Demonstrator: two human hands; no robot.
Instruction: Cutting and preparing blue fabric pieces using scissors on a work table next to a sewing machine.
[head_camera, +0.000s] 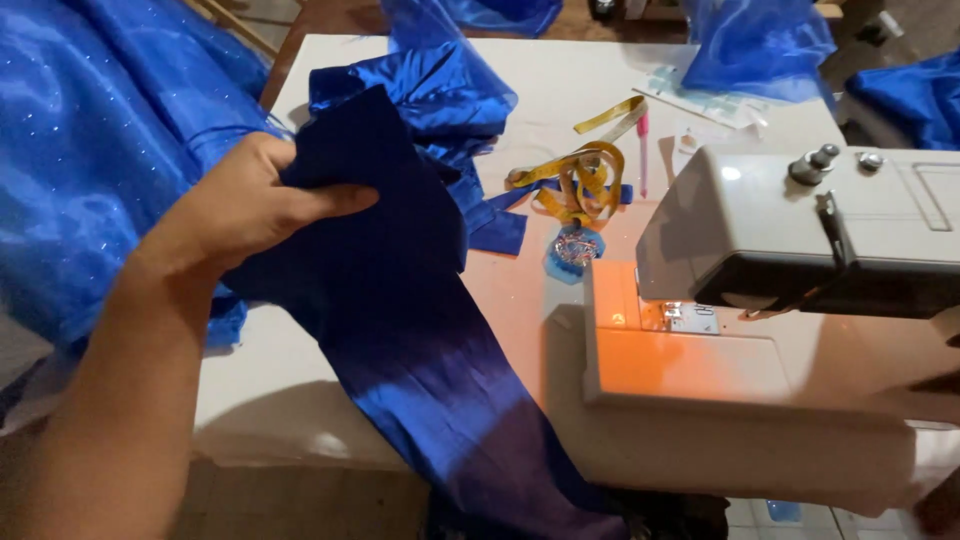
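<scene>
White table (560, 70) carries a sewing machine (800, 260), left of it a dark blue cloth strip (400, 300) draped off the near edge, left hand (240, 205) pinching its top, yellow tape measure (585, 175) behind, right hand unseen.

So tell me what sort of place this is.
Probably a home sewing or dressmaking workspace. A white sewing machine sits on the table, a yellow measuring tape lies beside it, and the left hand grips dark blue fabric.
</scene>
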